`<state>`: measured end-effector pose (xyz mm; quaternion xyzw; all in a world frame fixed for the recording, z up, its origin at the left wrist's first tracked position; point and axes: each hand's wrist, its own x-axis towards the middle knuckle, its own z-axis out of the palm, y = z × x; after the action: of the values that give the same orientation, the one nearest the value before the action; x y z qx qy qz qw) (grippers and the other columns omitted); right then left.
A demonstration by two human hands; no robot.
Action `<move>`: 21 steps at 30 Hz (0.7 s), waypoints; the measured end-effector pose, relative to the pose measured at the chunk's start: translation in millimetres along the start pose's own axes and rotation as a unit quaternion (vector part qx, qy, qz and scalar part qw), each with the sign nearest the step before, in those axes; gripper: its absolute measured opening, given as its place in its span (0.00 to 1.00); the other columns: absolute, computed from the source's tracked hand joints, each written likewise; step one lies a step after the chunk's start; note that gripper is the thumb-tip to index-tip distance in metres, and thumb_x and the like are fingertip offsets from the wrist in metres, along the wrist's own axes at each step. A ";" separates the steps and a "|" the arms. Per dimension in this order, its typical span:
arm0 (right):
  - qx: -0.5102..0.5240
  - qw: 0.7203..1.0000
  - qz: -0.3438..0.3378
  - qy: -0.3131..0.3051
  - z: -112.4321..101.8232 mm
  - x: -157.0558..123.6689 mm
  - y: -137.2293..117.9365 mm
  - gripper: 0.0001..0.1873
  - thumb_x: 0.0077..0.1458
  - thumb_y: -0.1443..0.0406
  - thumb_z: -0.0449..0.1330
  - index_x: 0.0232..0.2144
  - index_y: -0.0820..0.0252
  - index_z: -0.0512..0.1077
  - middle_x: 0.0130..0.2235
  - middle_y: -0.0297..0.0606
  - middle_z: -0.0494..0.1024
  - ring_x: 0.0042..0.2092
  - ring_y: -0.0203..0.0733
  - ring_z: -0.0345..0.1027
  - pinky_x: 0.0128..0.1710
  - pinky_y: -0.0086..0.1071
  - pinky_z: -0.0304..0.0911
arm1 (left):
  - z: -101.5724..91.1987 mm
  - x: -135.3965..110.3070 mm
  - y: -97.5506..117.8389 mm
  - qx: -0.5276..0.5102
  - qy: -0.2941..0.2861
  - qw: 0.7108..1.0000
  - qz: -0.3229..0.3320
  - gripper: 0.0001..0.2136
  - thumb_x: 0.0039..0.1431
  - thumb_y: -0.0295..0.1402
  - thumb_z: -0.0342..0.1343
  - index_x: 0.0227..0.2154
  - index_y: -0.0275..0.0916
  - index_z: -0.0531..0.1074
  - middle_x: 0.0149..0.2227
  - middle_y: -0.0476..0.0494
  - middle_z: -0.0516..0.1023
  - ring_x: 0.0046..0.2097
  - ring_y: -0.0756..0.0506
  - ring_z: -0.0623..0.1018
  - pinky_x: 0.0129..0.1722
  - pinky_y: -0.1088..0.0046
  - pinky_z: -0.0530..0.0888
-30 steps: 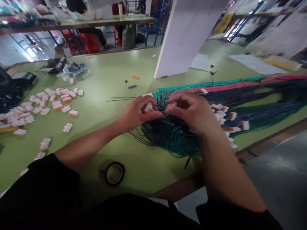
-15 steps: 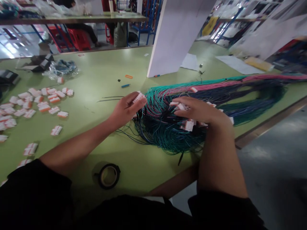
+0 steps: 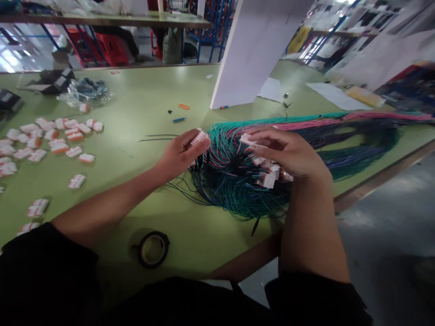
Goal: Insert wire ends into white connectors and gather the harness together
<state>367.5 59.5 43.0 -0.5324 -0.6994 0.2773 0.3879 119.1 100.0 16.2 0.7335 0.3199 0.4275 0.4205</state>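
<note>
My left hand (image 3: 181, 154) pinches a small white connector (image 3: 200, 136) at the left edge of a thick bundle of teal, pink and dark wires (image 3: 238, 181) lying on the green table (image 3: 142, 108). My right hand (image 3: 288, 151) is over the bundle, its fingertips closed on another white connector (image 3: 246, 139) that has wires attached. More white connectors (image 3: 270, 176) hang under my right palm.
Several loose white-and-orange connectors (image 3: 54, 140) are scattered at the left. A roll of black tape (image 3: 152, 249) lies near the front edge. A white upright board (image 3: 251, 50) stands behind the bundle. A plastic bag (image 3: 86, 90) and dark boxes (image 3: 54, 81) sit far left.
My hands have parted from a joined pinch; the left holds its connector at the bundle's left edge, the right has lifted a connector slightly from the wires.
</note>
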 end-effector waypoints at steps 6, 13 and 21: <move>0.090 0.993 -0.002 0.077 11.7 3.8 -2.8 0.04 0.41 0.65 0.66 0.24 0.54 0.75 0.40 0.32 0.77 0.42 0.39 0.70 0.45 0.36 0.65 | 0.5 -0.1 -2.5 -0.010 -0.011 1.000 -0.008 0.13 0.57 0.37 0.49 0.21 0.39 0.57 0.20 0.54 0.53 0.21 0.56 0.58 0.18 0.81 0.58; 0.119 0.989 0.023 0.087 16.0 3.8 -7.0 0.03 0.41 0.66 0.65 0.23 0.55 0.73 0.41 0.32 0.77 0.43 0.40 0.71 0.49 0.39 0.63 | 1.9 0.3 0.3 -0.052 -0.003 0.998 -0.027 0.12 0.59 0.36 0.47 0.21 0.39 0.57 0.20 0.54 0.53 0.21 0.56 0.57 0.17 0.81 0.58; 0.066 0.996 0.026 0.061 19.7 4.2 -14.9 0.10 0.43 0.57 0.63 0.25 0.56 0.70 0.45 0.38 0.75 0.47 0.46 0.69 0.46 0.45 0.66 | 1.7 4.4 -1.4 -0.121 0.002 0.989 -0.086 0.11 0.62 0.36 0.43 0.24 0.37 0.60 0.23 0.51 0.55 0.21 0.57 0.59 0.16 0.83 0.57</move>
<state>342.5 59.9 45.2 -0.5396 -0.6404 0.3000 0.4569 122.3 103.6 16.1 0.6462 0.3289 0.4265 0.5407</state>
